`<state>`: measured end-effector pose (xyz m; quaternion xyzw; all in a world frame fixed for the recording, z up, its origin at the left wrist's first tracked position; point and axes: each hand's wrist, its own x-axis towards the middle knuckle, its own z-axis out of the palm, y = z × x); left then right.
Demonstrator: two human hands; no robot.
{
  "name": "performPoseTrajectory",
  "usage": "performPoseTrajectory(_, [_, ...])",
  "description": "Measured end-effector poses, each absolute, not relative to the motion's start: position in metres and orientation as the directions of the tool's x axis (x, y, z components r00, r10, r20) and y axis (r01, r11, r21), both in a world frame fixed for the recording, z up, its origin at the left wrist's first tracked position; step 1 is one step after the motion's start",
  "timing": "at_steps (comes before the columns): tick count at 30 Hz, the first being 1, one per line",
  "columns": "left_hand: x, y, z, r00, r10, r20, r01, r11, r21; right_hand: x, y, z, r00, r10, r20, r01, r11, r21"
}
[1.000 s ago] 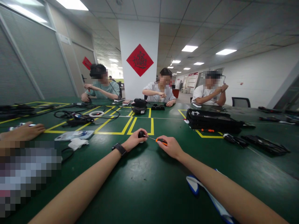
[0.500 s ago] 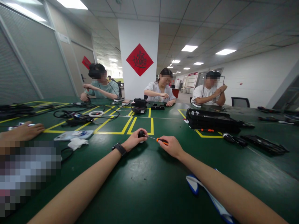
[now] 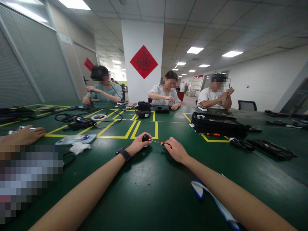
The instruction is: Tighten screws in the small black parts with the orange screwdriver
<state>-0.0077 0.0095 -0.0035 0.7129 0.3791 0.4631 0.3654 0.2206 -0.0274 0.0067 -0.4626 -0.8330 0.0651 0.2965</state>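
Over the green table [image 3: 141, 192], my left hand [image 3: 138, 144] is closed around a small black rounded object [image 3: 145, 138]; its exact kind does not show. A dark wristband sits on that wrist. My right hand [image 3: 177, 149] pinches the orange and black handle of a screwdriver [image 3: 162, 144]. The thin metal shaft points left, and its tip meets the black object or lies very close to it. My fingers cover part of the handle.
A blue-edged white cloth strip [image 3: 216, 202] lies under my right forearm. A black tray [image 3: 218, 125] and black parts [image 3: 271, 149] are at right. Cables [image 3: 69, 118] and a white tissue [image 3: 80, 148] lie left. Another person's hand [image 3: 26, 136] rests at far left; several people sit opposite.
My right fingers have shifted on the screwdriver handle, which looks slightly turned. My left hand keeps the black object in nearly the same place.
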Motion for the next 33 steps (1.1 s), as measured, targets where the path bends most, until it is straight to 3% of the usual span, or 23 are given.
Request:
performPoseTrajectory(8, [-0.008, 0.011, -0.002, 0.253, 0.898, 0.361, 0.293, -0.426, 0.856, 0.224, -0.020, 0.002, -0.395, 0.745, 0.537, 0.637, 0.643, -0.424])
performPoseTrajectory(15, [-0.004, 0.007, -0.002, 0.325, 0.871, 0.369, 0.207, -0.446, 0.871, 0.224, -0.016, -0.003, -0.433, 0.770, 0.468, 0.569, 0.637, -0.520])
performPoseTrajectory(24, [-0.002, 0.006, -0.005, 0.311, 0.867, 0.389, 0.288, -0.476, 0.831, 0.224, -0.015, -0.001, -0.468, 0.748, 0.471, 0.594, 0.661, -0.459])
performPoseTrajectory(33, [0.000, 0.002, 0.000, 0.288, 0.899, 0.332, 0.319, -0.416, 0.852, 0.225, -0.017, -0.001, -0.410, 0.745, 0.526, 0.580, 0.659, -0.480])
